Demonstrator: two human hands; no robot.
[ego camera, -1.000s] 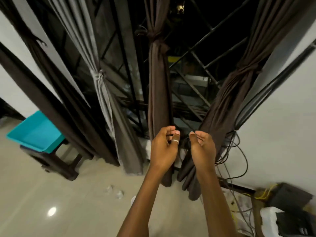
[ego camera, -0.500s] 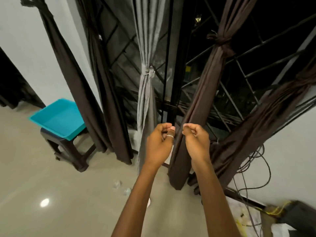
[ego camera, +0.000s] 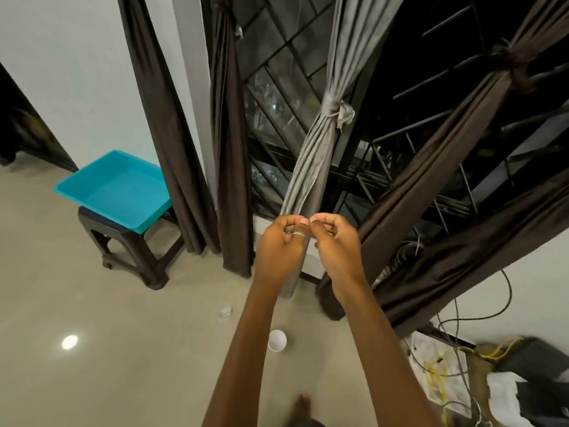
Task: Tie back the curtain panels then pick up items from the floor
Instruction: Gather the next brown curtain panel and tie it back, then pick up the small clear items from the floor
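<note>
Both hands sit at the centre of the frame, held up close together. The left hand point(ego camera: 281, 245) (a ring on one finger) and the right hand point(ego camera: 337, 245) are each curled into a loose fist, fingertips nearly touching, with nothing visible in either grasp. Just behind them hangs the grey curtain panel point(ego camera: 311, 167), gathered and knotted above the hands. To the right a brown curtain panel point(ego camera: 431, 167) slants up to a knot in the upper right of the frame. Two more brown panels point(ego camera: 228, 149) hang to the left of the grey one. On the floor point(ego camera: 92, 303) below the forearms lie a white cup point(ego camera: 277, 340) and, a little left and above it, a small clear item point(ego camera: 224, 311). At left a teal tray point(ego camera: 117, 192) rests on a dark stool point(ego camera: 132, 251). Tangled cables point(ego camera: 446, 365) fill the lower right.
</note>
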